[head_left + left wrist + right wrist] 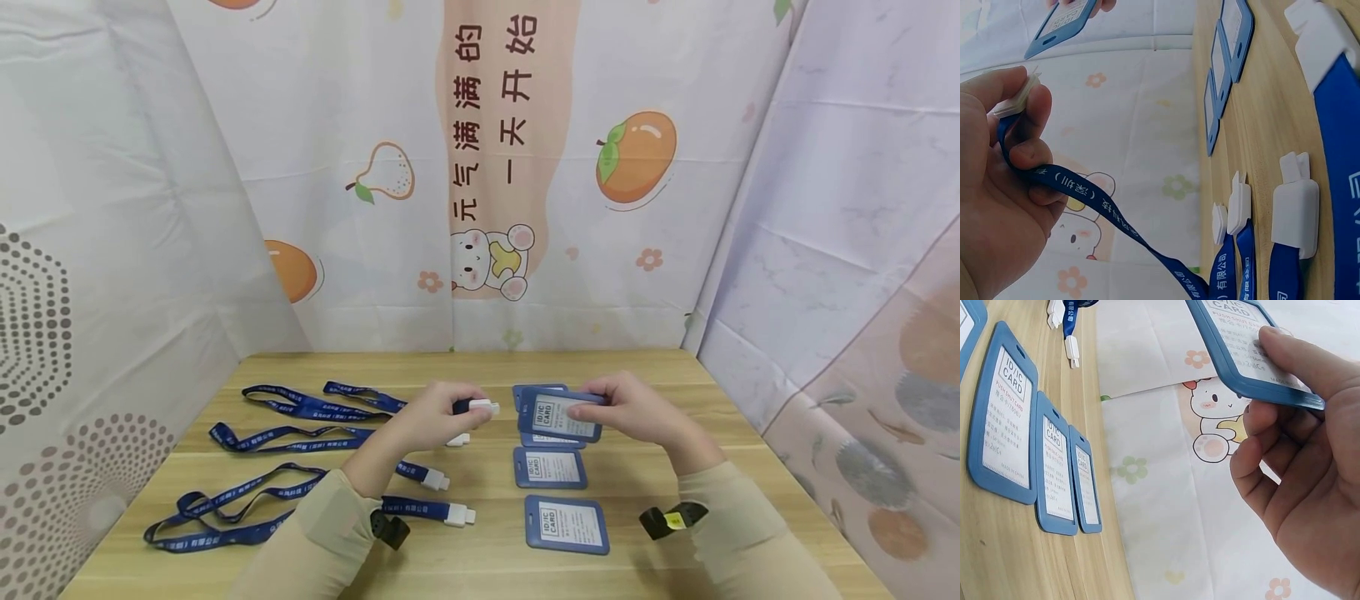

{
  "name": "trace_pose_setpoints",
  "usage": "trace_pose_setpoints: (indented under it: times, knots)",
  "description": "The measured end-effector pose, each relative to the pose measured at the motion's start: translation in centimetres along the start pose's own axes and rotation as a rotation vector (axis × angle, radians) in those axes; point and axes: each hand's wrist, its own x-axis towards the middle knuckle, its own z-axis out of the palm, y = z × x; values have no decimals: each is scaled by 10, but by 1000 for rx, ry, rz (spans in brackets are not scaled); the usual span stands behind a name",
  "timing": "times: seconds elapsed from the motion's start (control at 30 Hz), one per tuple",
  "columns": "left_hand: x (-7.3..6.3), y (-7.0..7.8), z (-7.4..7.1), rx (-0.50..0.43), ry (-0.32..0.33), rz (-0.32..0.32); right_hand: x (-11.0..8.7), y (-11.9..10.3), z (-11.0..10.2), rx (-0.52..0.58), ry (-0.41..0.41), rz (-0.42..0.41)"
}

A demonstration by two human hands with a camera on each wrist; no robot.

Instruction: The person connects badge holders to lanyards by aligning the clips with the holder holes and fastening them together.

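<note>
Lanyards (1082,187), five, blue card holders (567,525), five

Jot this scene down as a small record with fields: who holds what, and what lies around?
Left hand: pinches the white rectangular clip of a navy fabric lanyard
Right hand: holds a blue rectangular card holder, apart from that clip
Surface: light wood-grain table
Table, left side: more navy lanyards
Table, right side: four more blue card holders
Backdrop: white fruit-printed curtain
</note>
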Motion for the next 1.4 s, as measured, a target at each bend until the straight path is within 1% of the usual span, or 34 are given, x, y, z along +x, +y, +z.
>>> trace_pose_setpoints:
  times: [0.17,0.4,0.63,0.93,1.07,1.23,1.4]
  knots:
    - [0,0,0,2,4,12,2,-2,2,20,-6,-2]
    - [-1,1,1,5,11,17,4,-3,5,31,-16,19]
    - [0,-2,4,-14,-3,36,6,-2,7,69,-2,3]
    - [1,-3,5,-24,-17,45,8,-3,9,46,-15,-7]
    - [1,-2,6,-28,-20,62,9,-4,10,37,-20,-9]
    - [1,-1,6,-42,-28,83,10,-5,12,55,-31,-14]
    - [1,1,7,-33,-31,79,11,-5,14,66,-35,-28]
